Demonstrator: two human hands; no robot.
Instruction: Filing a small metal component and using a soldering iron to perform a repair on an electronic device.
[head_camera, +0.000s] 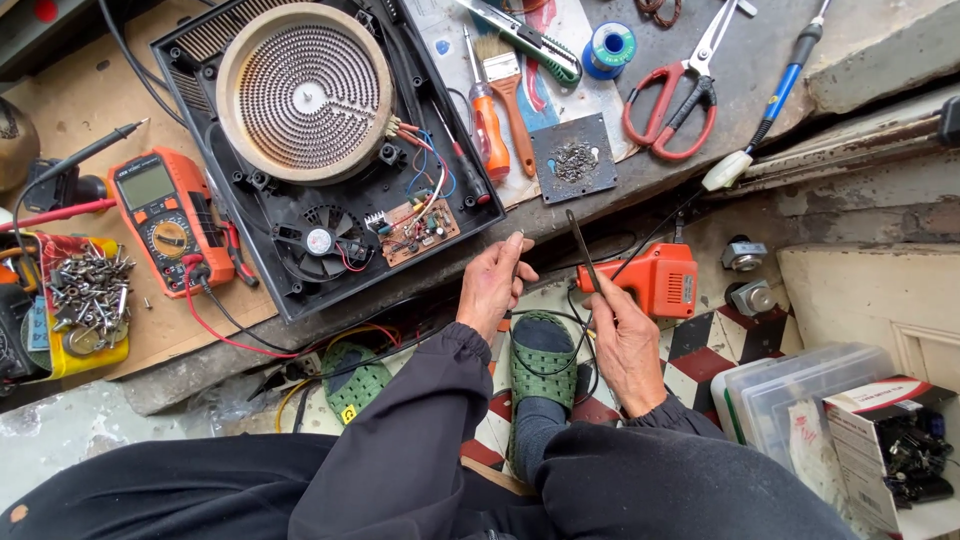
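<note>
My left hand (492, 285) pinches a thin wire (516, 238) between thumb and fingers, just below the edge of the workbench. My right hand (625, 340) grips an orange soldering gun (655, 280), whose long dark tip (582, 240) points up and to the left, close to the wire. A black cord runs from the gun over my green slipper (545, 365). Up on the bench, an opened black cooker (300, 270) lies with its round heating coil (305, 95), a fan (318, 240) and a small brown circuit board (415, 225) exposed.
An orange multimeter (165, 220) with red and black leads and a yellow tray of screws (90, 300) sit at the left. A screwdriver (488, 120), brush (505, 75), red scissors (675, 100), solder spool (608, 45) and blue soldering iron (790, 80) lie behind. Clear plastic boxes (800, 400) stand lower right.
</note>
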